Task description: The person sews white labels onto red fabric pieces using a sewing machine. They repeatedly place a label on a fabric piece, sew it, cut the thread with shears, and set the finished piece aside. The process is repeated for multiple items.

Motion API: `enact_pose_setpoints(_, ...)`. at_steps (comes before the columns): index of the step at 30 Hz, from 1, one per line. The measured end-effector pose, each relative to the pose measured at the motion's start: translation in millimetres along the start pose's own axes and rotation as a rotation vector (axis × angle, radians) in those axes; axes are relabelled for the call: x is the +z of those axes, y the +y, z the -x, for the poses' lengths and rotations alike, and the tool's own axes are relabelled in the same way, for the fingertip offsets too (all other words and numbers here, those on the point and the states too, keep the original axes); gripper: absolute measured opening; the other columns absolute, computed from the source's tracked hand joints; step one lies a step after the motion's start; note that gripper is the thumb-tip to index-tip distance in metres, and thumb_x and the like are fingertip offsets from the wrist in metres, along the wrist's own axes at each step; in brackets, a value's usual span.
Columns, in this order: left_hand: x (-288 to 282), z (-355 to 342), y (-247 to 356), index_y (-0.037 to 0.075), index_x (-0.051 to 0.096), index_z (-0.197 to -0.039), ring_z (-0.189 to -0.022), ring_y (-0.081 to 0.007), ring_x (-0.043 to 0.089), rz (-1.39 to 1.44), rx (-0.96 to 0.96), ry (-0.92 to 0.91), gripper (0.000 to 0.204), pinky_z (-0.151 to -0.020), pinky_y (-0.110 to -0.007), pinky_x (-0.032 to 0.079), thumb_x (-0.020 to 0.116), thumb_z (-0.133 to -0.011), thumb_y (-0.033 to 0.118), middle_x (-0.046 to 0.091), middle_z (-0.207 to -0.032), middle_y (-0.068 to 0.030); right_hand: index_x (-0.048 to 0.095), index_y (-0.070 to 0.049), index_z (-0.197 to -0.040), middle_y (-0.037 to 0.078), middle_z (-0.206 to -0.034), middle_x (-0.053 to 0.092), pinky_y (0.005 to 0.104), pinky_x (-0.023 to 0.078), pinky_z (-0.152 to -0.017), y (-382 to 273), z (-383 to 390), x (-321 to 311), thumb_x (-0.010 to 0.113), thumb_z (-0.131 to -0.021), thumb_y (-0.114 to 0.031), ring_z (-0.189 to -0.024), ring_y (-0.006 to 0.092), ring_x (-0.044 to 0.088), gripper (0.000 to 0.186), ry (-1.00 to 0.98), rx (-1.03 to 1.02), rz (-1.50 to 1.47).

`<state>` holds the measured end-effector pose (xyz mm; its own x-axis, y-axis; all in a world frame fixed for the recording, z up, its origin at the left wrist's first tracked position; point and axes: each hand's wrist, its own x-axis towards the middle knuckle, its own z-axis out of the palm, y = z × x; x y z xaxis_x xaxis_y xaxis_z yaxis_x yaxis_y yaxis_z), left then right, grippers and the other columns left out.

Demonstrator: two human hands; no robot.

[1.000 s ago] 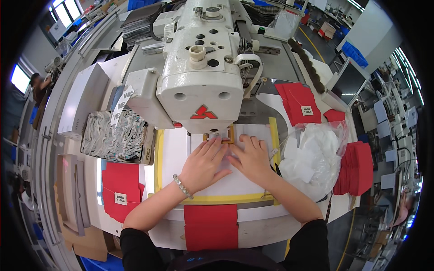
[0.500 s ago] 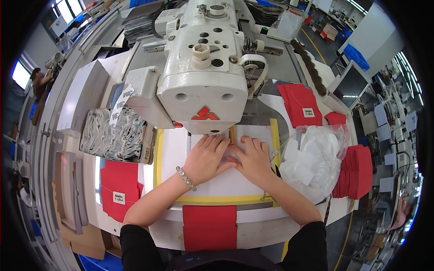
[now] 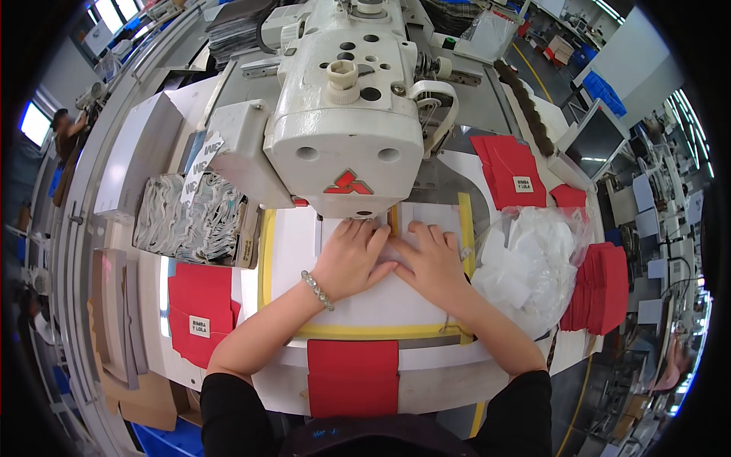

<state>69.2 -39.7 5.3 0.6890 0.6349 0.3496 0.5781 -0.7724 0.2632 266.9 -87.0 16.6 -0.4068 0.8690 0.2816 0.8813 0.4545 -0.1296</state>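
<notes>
Both my hands rest palm down on a white sheet [image 3: 365, 312] with yellow tape along its edges, below the head of a white industrial sewing machine [image 3: 346, 152]. My left hand [image 3: 352, 259], with a beaded bracelet at the wrist, has its fingers stretched forward and the thumb out toward the right hand. My right hand [image 3: 432, 266] lies beside it, fingers spread, the index finger angled inward. Between the fingertips and the machine shows a narrow brownish strip [image 3: 394, 221]. Nothing is visibly gripped; what lies under the palms is hidden. A red fabric piece [image 3: 352, 378] lies at the near edge.
Red pieces with a white label lie at left [image 3: 199, 312] and far right [image 3: 512, 171]. A clear bag of white pieces [image 3: 525, 266] and a red stack [image 3: 601, 289] stand right. At left are a box of bundled labels [image 3: 194, 221] and a long white box [image 3: 138, 156].
The view has shifted slightly. My hands stay on the white sheet in almost the same pose, with only small finger movements.
</notes>
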Motion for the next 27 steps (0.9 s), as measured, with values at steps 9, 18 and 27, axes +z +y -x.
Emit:
enact_pose_setpoints(9,-31.1,21.6,-3.7,0.008,0.061,-0.111,-0.107,-0.0306,0.059,0.299,0.084,-0.018,0.033,-0.091,-0.041,0.045,0.07,-0.08,0.011,0.062,-0.116,-0.0107,0.07,-0.019,-0.111,0.0,-0.108,0.057,0.0382,0.028,-0.08,-20.8,59.1,-55.1,0.075,-0.075,-0.024,-0.098,0.0187,0.052,0.037,-0.028,-0.01,-0.073)
enact_pose_setpoints(18,-37.0,97.5,74.0,0.015,0.066,-0.088,-0.089,-0.0148,0.054,0.193,0.163,-0.242,0.011,-0.078,-0.032,0.037,0.068,-0.077,0.013,0.056,-0.091,0.0021,0.072,-0.025,-0.104,-0.007,-0.105,0.057,0.0376,0.024,-0.075,-54.4,139.2,-35.3,0.075,-0.069,-0.018,-0.09,0.0134,0.051,0.036,-0.002,-0.115,-0.142)
enact_pose_setpoints(27,-33.7,106.4,85.1,0.011,0.061,-0.088,-0.084,-0.0162,0.051,-0.017,0.206,-0.208,0.012,-0.073,-0.031,0.038,0.061,-0.077,0.015,0.051,-0.086,-0.0014,0.07,-0.021,-0.105,-0.007,-0.099,0.055,0.0341,0.022,-0.078,-66.3,144.5,-31.7,0.068,-0.066,-0.02,-0.091,0.0084,0.049,0.04,0.099,-0.185,-0.022)
